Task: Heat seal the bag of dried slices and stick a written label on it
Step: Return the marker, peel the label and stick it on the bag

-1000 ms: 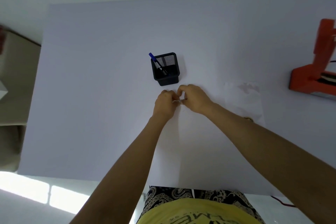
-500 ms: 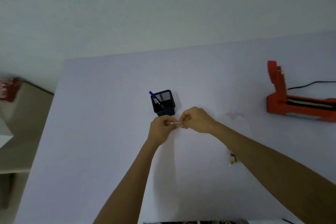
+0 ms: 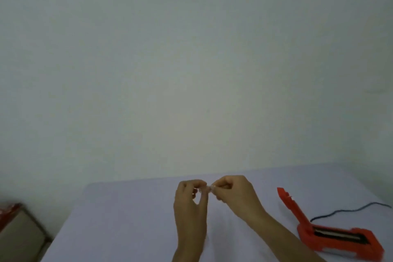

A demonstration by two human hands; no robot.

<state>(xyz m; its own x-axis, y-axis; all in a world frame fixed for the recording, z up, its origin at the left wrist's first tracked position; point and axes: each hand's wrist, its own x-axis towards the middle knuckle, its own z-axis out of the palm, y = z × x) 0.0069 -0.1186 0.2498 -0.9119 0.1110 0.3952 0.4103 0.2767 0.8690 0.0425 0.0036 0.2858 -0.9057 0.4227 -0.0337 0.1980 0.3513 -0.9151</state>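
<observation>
My left hand (image 3: 190, 200) and my right hand (image 3: 234, 194) are raised above the white table (image 3: 127, 219), fingertips meeting. Between them they pinch a small white label (image 3: 209, 189), one end in each hand. The orange heat sealer (image 3: 331, 232) lies at the right with its lid arm raised open. The bag of dried slices and the pen holder are out of view.
A black power cord (image 3: 348, 211) runs from the heat sealer towards the right edge. A beige box with something red (image 3: 12, 219) sits off the table at the lower left. A plain pale wall fills the upper part of the view.
The camera has tilted up sharply, so the pen holder and bag have left the view. Both hands rose from the table while keeping hold of the small label.
</observation>
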